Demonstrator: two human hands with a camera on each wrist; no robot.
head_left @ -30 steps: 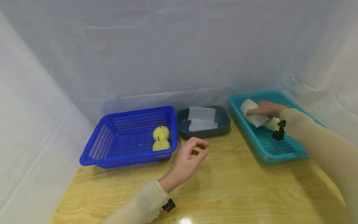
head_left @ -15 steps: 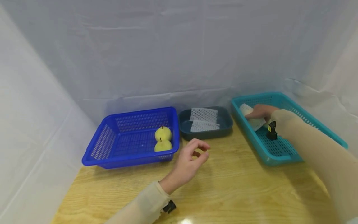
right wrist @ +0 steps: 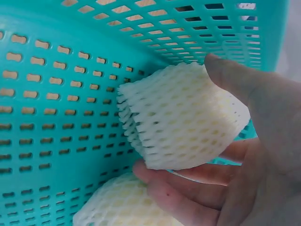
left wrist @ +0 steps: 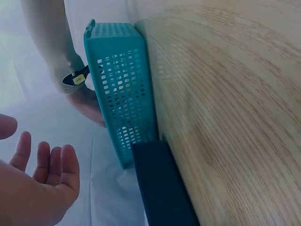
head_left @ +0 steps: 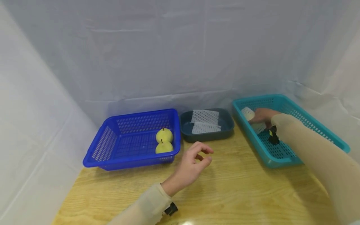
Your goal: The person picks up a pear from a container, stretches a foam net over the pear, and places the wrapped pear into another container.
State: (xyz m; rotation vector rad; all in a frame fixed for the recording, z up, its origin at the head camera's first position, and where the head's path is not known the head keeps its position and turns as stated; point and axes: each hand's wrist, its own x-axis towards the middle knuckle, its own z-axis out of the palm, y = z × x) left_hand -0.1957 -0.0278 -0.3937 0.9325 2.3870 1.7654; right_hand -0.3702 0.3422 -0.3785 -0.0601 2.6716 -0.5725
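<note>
In the head view my right hand [head_left: 262,116] reaches into the teal basket [head_left: 271,161] at the right. Its thumb and fingers grip a pear in a white foam net [right wrist: 186,117], close to the basket's perforated wall in the right wrist view. Just below it lies a second netted pear [right wrist: 127,202], touched by the fingertips or right beside them. My left hand [head_left: 187,165] is over the wooden table with fingers loosely curved and nothing in them. Nearest to it are the blue basket [head_left: 135,161] and a dark teal tray [head_left: 206,136].
Two bare yellow pears [head_left: 164,135] sit at the right end of the blue basket. Flat white foam nets [head_left: 205,117] lie in the dark tray between the baskets. A white sheet [head_left: 180,56] hangs behind and at both sides of the table [head_left: 225,187].
My right hand has settled lower and slightly left in the teal basket, and its netted pear now shows less. My left hand keeps its pose. The head view has shifted a little.
</note>
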